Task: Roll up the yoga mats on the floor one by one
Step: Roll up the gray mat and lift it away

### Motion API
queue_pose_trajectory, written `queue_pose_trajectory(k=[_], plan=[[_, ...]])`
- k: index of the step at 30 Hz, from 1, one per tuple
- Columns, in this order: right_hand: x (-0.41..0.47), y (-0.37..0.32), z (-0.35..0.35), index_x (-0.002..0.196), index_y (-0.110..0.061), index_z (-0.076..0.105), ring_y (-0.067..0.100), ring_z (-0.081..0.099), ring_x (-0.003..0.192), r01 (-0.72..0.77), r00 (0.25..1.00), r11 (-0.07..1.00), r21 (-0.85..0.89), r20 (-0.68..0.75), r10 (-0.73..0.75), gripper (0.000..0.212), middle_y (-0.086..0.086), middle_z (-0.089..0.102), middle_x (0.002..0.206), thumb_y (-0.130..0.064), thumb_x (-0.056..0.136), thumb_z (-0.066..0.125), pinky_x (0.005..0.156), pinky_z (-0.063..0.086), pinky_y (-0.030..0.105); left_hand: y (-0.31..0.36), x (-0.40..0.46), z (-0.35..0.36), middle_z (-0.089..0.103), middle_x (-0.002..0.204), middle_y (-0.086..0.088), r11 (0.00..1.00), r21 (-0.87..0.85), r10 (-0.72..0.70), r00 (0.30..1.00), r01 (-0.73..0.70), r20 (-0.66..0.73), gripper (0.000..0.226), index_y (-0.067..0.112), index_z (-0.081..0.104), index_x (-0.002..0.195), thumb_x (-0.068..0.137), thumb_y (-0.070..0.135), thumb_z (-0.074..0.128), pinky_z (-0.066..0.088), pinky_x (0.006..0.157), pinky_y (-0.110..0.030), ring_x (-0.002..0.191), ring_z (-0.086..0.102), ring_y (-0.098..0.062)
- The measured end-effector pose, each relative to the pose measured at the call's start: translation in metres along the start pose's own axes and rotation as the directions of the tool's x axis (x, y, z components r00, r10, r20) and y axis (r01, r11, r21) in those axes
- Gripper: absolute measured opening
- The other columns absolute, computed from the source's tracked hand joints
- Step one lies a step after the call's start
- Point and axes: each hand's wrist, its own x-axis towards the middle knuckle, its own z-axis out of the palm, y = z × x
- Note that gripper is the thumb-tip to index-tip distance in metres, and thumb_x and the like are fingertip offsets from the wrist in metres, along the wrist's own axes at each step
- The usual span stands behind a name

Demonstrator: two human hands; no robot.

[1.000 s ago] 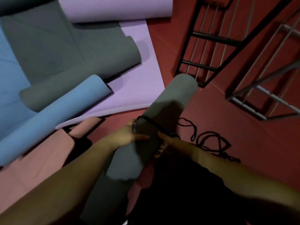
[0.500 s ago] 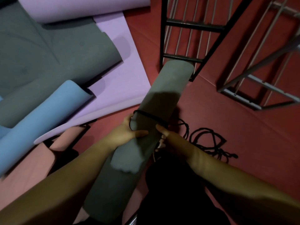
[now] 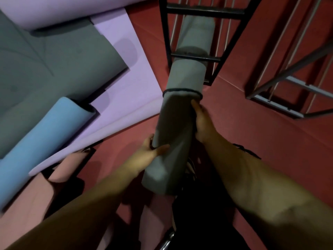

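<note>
Rolled grey yoga mat (image 3: 182, 109) held in 2 hands above the red floor (image 3: 252, 109).

Left hand (image 3: 150, 150) curls round its near left side; right hand (image 3: 201, 121) grips the right edge just below the black cord (image 3: 180, 91) banding it. The far end enters a black metal rack (image 3: 196, 56). Blue mat (image 3: 45, 138), lilac mat (image 3: 126, 91) and dark grey mat (image 3: 54, 65) lie left.

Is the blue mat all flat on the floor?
No, the blue mat is partly rolled into a tube, with its curled open end showing beside the purple mat.
</note>
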Motion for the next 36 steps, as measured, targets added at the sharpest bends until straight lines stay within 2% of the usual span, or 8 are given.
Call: queue_pose_trajectory(k=[5,8,15,20,23,28,32,36], plan=[[-0.001,0.000,-0.011,0.147,-0.023,0.033,0.023,0.057,0.116,0.063,0.998,0.983,-0.174,0.040,-0.057,0.091,0.001,0.054,0.138,-0.056,0.074,0.076,0.104,0.046,0.044,-0.011,0.016,0.022,0.055,0.125,0.005,0.998,0.034,0.056,0.997,-0.055,-0.044,0.089,0.018,0.033,0.143,0.073,0.023,0.086,0.049,0.084,-0.019,0.109,0.057,-0.011],[-0.032,0.053,-0.017,0.149,-0.020,0.030,0.014,0.062,0.103,-0.002,0.996,0.966,-0.260,0.089,0.026,0.081,0.004,0.056,0.134,-0.030,0.084,0.077,0.082,0.054,0.018,-0.024,0.016,0.025,0.055,0.135,-0.001,1.000,0.010,-0.005,0.999,0.005,-0.041,0.096,0.017,0.027,0.147,0.072,0.028,0.086,0.047,0.088,-0.020,0.116,0.056,-0.014],[-0.062,0.088,-0.008,0.147,-0.017,0.036,-0.006,0.059,0.095,0.098,0.995,0.973,-0.209,0.052,-0.089,0.073,0.003,0.057,0.131,-0.012,0.085,0.075,0.069,0.047,0.004,-0.023,0.009,0.026,0.057,0.113,0.021,0.995,0.007,0.096,0.995,-0.096,-0.019,0.087,0.030,0.027,0.143,0.078,0.020,0.084,0.044,0.070,-0.003,0.088,0.058,0.016],[-0.038,0.042,-0.011,0.131,-0.036,0.046,-0.001,0.066,0.088,0.158,0.987,0.971,-0.177,0.043,-0.153,0.052,-0.008,0.066,0.114,-0.027,0.087,0.073,0.074,0.051,0.009,0.012,0.030,0.032,0.059,0.110,0.018,0.972,-0.124,0.185,0.977,-0.198,-0.108,0.092,0.033,0.038,0.128,0.051,0.039,0.089,0.052,0.071,-0.013,0.090,0.062,0.009],[-0.015,0.012,-0.005,0.139,-0.026,0.047,0.020,0.067,0.107,0.170,0.985,0.977,-0.125,0.044,-0.166,0.065,0.005,0.064,0.129,-0.030,0.082,0.077,0.092,0.057,0.035,0.036,0.048,0.033,0.058,0.111,0.014,0.959,-0.161,0.219,0.970,-0.234,-0.107,0.085,0.026,0.038,0.136,0.068,0.019,0.090,0.056,0.077,-0.018,0.095,0.061,0.003],[0.026,-0.029,0.006,0.117,-0.022,0.060,0.018,0.069,0.101,0.232,0.972,0.965,-0.122,-0.005,-0.234,0.047,0.006,0.069,0.119,-0.036,0.077,0.080,0.093,0.055,0.040,0.072,0.070,0.029,0.054,0.135,0.004,0.962,-0.110,0.240,0.965,-0.251,-0.109,0.094,0.022,0.030,0.152,0.075,0.023,0.085,0.052,0.098,-0.037,0.117,0.058,-0.015],[0.040,-0.038,0.005,0.124,-0.017,0.057,0.016,0.070,0.099,0.293,0.955,0.945,-0.146,-0.005,-0.297,0.046,0.001,0.070,0.113,-0.028,0.084,0.077,0.086,0.057,0.036,0.095,0.069,0.023,0.061,0.119,0.009,0.977,0.033,0.215,0.972,-0.213,-0.095,0.059,0.028,0.046,0.137,0.086,0.028,0.077,0.050,0.080,-0.019,0.107,0.060,-0.013],[0.039,-0.034,-0.010,0.121,-0.020,0.060,0.013,0.070,0.097,0.316,0.943,0.924,-0.214,-0.033,-0.330,0.049,-0.003,0.071,0.110,-0.032,0.078,0.080,0.078,0.056,0.029,0.140,0.084,-0.002,0.065,0.099,-0.002,0.967,0.165,0.239,0.908,-0.192,-0.343,0.033,0.013,0.064,0.109,0.087,0.037,0.068,0.043,0.065,-0.027,0.087,0.061,-0.020]])
